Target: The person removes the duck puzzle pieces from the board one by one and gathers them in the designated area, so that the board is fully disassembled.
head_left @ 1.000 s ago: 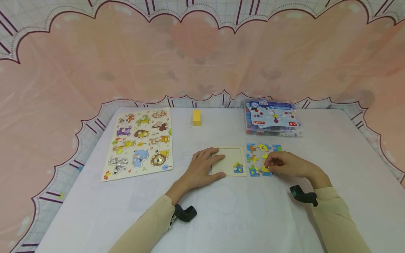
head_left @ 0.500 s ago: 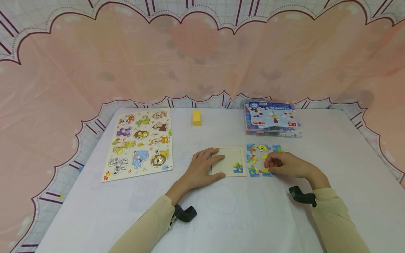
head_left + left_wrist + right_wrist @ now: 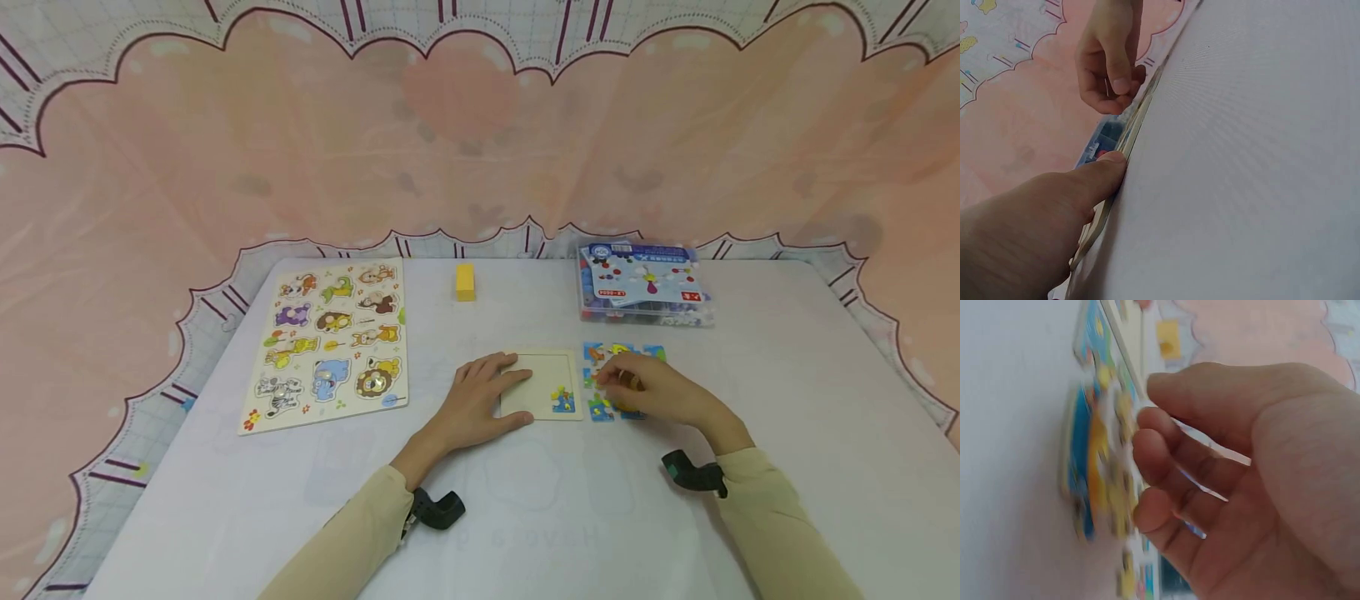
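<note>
My left hand (image 3: 480,396) rests with spread fingers on the left side of a pale wooden puzzle tray (image 3: 536,379). In the left wrist view its thumb (image 3: 1100,178) touches the tray's edge. A few joined jigsaw pieces (image 3: 563,400) lie in the tray's lower right corner. Just right of the tray, several loose jigsaw pieces (image 3: 601,409) in blue and yellow are laid out in rows. Over them hovers my right hand (image 3: 656,390), which hides some. Seen from the right wrist, its fingers (image 3: 1154,509) are loosely bent, with no piece visible between thumb and fingertips.
An animal peg puzzle board (image 3: 326,342) lies at the left. Behind the tray stands a yellow block (image 3: 465,282). A clear plastic box (image 3: 645,283) with a printed label and small parts sits at the back right. A white cover (image 3: 525,517) lies over the table.
My right hand has moved left over the loose jigsaw pieces, closer to the tray. The left hand has stayed in place on the tray.
</note>
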A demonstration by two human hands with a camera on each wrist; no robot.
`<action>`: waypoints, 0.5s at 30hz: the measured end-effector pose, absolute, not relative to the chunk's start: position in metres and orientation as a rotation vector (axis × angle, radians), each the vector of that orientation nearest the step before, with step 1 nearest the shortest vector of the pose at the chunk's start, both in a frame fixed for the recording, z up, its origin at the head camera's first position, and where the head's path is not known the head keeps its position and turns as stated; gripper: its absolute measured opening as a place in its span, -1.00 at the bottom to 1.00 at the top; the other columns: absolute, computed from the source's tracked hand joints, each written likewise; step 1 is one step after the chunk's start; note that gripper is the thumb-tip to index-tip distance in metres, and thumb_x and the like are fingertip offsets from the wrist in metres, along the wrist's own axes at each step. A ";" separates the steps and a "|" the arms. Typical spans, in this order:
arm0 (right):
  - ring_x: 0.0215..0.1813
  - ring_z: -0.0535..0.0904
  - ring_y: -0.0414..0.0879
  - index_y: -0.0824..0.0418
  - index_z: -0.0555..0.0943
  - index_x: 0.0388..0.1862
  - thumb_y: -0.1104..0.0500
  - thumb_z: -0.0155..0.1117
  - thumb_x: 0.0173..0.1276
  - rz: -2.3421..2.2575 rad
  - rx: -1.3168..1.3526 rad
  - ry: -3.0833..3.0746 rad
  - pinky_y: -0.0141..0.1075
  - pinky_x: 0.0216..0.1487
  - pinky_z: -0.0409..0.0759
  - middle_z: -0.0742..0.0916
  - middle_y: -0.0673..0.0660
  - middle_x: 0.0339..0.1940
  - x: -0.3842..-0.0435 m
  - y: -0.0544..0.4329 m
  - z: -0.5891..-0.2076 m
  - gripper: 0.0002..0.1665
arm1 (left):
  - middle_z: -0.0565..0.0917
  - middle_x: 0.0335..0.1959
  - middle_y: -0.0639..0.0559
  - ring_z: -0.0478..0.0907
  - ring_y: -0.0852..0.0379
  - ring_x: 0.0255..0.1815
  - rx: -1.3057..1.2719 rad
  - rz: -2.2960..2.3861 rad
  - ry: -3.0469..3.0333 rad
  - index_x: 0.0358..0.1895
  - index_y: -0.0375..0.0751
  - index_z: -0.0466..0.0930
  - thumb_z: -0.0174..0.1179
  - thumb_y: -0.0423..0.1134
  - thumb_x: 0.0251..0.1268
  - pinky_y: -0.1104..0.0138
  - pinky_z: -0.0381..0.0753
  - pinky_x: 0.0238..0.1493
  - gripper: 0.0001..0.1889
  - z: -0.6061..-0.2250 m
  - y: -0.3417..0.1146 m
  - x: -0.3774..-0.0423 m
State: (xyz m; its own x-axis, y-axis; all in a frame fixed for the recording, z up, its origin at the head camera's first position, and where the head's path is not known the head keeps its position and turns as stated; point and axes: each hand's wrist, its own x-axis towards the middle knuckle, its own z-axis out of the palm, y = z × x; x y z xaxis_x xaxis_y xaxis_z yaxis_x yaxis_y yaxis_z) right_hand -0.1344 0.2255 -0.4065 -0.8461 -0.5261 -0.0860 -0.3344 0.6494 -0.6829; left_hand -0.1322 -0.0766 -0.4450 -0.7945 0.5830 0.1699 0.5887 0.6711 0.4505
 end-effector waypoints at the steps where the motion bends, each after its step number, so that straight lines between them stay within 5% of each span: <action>1: -0.25 0.46 -0.16 0.15 0.57 -0.06 0.21 0.17 0.37 -0.994 -0.703 2.602 -0.41 -0.27 0.51 0.62 -0.01 -0.24 -0.134 0.221 -0.407 -0.81 | 0.28 0.41 -0.03 0.14 -0.04 0.44 -1.004 -0.777 -2.862 0.31 0.04 0.40 0.20 0.19 0.17 -0.07 0.12 0.34 -0.36 -0.445 -0.076 -0.132; 9: -0.12 0.53 0.04 0.16 0.59 0.09 0.20 0.25 0.31 -0.947 -0.788 2.631 -0.44 -0.39 0.40 0.61 0.01 -0.19 -0.130 0.195 -0.410 -0.64 | 0.27 0.41 -0.01 0.13 -0.01 0.45 -0.995 -0.752 -2.874 0.32 0.08 0.39 0.18 0.21 0.18 -0.04 0.11 0.36 -0.36 -0.446 -0.075 -0.134; 15: -0.37 0.36 -0.24 0.17 0.57 0.15 0.17 0.27 0.29 -0.870 -0.828 2.668 -0.44 -0.38 0.36 0.52 -0.01 -0.25 -0.126 0.188 -0.413 -0.58 | 0.27 0.42 -0.01 0.12 -0.01 0.46 -0.992 -0.727 -2.880 0.32 0.09 0.38 0.16 0.22 0.19 -0.04 0.12 0.36 -0.36 -0.446 -0.075 -0.134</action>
